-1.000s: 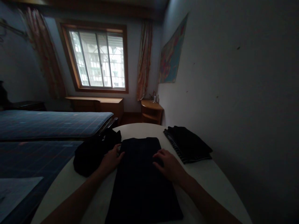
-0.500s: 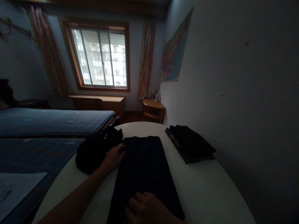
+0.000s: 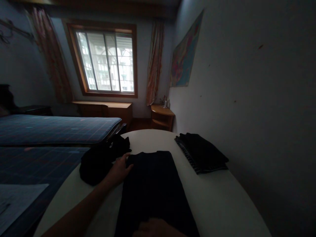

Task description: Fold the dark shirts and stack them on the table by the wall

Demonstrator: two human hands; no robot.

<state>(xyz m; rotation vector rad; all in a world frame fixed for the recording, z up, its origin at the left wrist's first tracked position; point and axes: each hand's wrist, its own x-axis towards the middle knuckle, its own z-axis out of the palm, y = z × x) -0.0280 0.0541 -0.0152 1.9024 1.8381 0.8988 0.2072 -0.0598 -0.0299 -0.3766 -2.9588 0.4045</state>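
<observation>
Left hand point(image 3: 118, 171): at the far left corner of the dark navy cloth point(image 3: 153, 184), thumb and forefinger tips apart, thumb over the fabric edge; can't tell if any fabric is pinched. Right hand point(image 3: 155, 227): over the near part of the cloth, knuckles up, blurred, cut by the bottom of the view, fingertips hidden; can't tell if it's grasping or just resting. Cloth lies flat in a long panel on the round white table point(image 3: 214, 204), around the table's middle, near end running out of view. Table is the reference for the rest. On its left side: rumpled black bundle point(image 3: 96, 168), just beside the left hand. On its right side: black folded stack point(image 3: 202, 153), pale pattern along its left edge, well apart from both hands. Left of table: blue plaid mattress point(image 3: 59, 128), with a second blue plaid surface point(image 3: 61, 161) nearer, pale sheet point(image 3: 19, 200) on that one. Beyond table's far edge: wooden corner shelf point(image 3: 163, 112) with small items on top, too dim to identify; wooden desk point(image 3: 118, 104) to its left; wood-framed window point(image 3: 108, 62) above the desk. Right of table: plain wall point(image 3: 247, 131), map-like poster point(image 3: 186, 54) toward its far end.
</observation>
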